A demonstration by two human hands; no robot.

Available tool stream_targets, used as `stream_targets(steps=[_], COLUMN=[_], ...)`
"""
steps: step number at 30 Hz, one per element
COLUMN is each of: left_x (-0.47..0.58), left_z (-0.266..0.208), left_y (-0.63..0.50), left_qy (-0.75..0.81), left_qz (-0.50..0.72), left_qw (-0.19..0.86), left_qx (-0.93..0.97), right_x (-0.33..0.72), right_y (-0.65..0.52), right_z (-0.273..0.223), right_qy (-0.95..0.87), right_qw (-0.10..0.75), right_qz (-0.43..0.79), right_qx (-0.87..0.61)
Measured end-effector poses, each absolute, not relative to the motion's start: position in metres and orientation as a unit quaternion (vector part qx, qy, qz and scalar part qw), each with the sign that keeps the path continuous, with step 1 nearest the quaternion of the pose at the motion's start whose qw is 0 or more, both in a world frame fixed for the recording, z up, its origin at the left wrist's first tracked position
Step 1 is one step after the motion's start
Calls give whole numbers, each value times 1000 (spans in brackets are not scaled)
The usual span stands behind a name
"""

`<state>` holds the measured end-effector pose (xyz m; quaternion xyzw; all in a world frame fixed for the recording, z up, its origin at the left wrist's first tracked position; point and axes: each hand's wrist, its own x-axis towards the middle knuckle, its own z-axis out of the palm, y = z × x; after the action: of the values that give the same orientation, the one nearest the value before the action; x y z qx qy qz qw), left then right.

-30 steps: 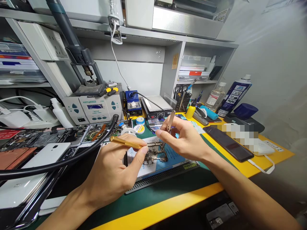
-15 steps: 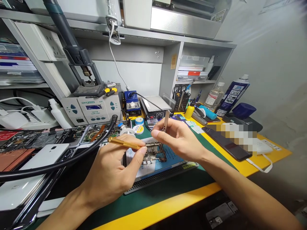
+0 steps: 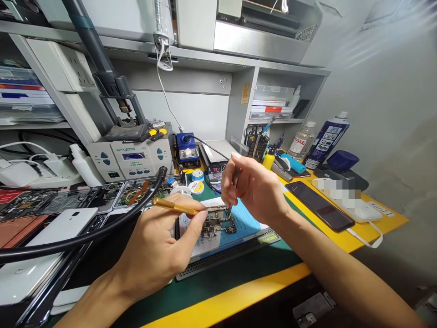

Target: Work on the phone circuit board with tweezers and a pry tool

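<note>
My left hand (image 3: 164,239) is closed around a slim gold-coloured pen-like tool (image 3: 174,207), whose near end sticks out to the left; its working tip is hidden by my fingers. My right hand (image 3: 262,189) is pinched on metal tweezers (image 3: 230,210), mostly hidden by the fingers, with the tips pointing down at the circuit board. This phone circuit board (image 3: 215,224), full of cut-outs, lies on a blue and white booklet (image 3: 248,217). Underneath the booklet is a perforated metal plate (image 3: 208,265).
A thick black hose (image 3: 112,224) arches across the left side, over white phones and opened devices. Behind are a grey rework station (image 3: 134,157) and a solder spool (image 3: 180,190). A black phone (image 3: 319,206), white power strip (image 3: 353,200) and spray can (image 3: 326,141) stand right.
My right hand has rolled over, fingers now curled and palm more visible, covering the tweezers' upper end. My left hand stays almost still. The view has shifted slightly.
</note>
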<state>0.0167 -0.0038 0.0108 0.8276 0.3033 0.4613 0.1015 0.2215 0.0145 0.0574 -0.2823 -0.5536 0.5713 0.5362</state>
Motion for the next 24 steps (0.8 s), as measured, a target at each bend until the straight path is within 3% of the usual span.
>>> stream_targets(steps=[24], left_x=[19], left_z=[9], left_y=[-3], left_qy=[299], left_qz=[464], left_qw=[103], left_qx=[828], right_x=[215], right_y=[6], right_z=[48], right_qy=[-541], right_qw=[551], right_qz=[573], right_qx=[-276])
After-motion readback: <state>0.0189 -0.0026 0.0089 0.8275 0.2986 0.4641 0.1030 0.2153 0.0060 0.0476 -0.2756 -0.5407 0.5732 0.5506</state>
